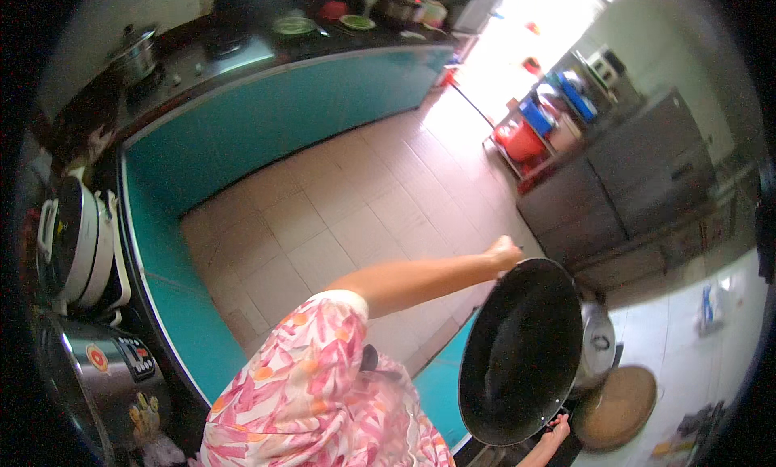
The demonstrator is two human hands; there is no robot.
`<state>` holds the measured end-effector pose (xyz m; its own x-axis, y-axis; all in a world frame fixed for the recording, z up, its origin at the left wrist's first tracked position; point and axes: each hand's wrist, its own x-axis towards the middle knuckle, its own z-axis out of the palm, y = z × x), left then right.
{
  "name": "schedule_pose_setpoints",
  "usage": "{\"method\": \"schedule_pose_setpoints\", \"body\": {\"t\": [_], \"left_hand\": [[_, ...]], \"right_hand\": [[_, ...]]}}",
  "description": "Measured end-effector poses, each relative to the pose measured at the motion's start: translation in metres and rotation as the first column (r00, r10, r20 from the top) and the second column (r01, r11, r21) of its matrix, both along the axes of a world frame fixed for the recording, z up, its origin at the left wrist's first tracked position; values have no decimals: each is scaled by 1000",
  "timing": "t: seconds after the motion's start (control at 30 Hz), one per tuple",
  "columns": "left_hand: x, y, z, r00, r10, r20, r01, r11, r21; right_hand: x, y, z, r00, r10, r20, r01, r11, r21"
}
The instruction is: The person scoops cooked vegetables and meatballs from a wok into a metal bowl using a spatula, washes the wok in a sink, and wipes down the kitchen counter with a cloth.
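A large black wok (521,352) is held up in front of me on the right, tilted so its dark inside faces the camera. My left hand (504,253) is closed at its upper rim; the handle there is mostly hidden by the fingers. At the lower rim, near some rivets, my right hand (559,430) grips a black side handle. Close behind the wok stands a silver metal pot or lid (599,343), partly covered by it. A round wooden cutting board (619,406) leans beside that, near my right hand.
Teal cabinets (285,121) carry a dark counter with a steel pot (138,58) and green plates (294,26). Stacked white pans (91,243) and a metallic appliance (109,370) stand left. A grey refrigerator (624,164) and a rack with a red basket (520,141) border the tiled floor (339,206).
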<state>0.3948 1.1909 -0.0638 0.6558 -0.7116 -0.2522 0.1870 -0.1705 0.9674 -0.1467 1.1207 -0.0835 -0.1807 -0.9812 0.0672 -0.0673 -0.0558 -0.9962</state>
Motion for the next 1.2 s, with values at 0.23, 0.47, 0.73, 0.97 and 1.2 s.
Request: {"method": "schedule_pose_setpoints", "body": {"t": [0.23, 0.47, 0.73, 0.97, 1.2], "left_hand": [[150, 146, -4, 954, 244, -173, -247, 969, 4], [279, 298, -43, 711, 664, -232, -667, 741, 76], [387, 464, -39, 331, 926, -179, -944, 328, -47], [417, 564, 3, -42, 998, -52, -999, -43, -16], [476, 623, 51, -179, 984, -2, -979, -178, -103]], "right_hand": [[232, -147, -6, 926, 343, -158, -294, 917, 269], [568, -132, -39, 597, 748, -291, -704, 662, 257], [907, -23, -56, 206, 974, -92, -955, 220, 199], [1128, 123, 16, -75, 987, -145, -990, -56, 130], [1306, 239, 47, -218, 955, -203, -975, -221, 10]]}}
